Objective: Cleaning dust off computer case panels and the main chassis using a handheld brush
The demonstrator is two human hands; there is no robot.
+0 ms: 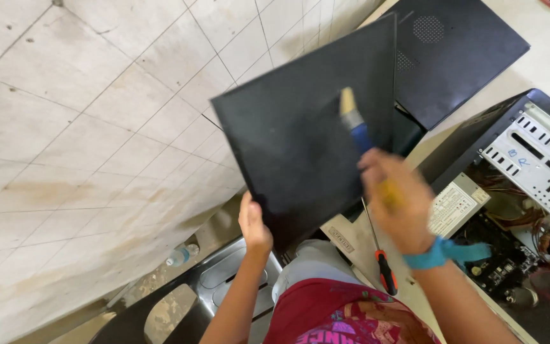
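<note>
A stained tiled floor [65,127] is lying below. The left hand [254,226] is gripping the black side panel [300,134] at six o'clock; the right hand [397,204], blurred, is clenching a paintbrush [355,124] on it. Held by one corner, the panel could slip.

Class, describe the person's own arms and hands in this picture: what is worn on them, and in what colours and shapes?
Both forearms are bare, with no sleeves, gloves, rings or watch visible. The right hand, blurred, has a turquoise cloth band tied around its wrist, its loose end trailing sideways. The left hand and wrist wear nothing.
</note>
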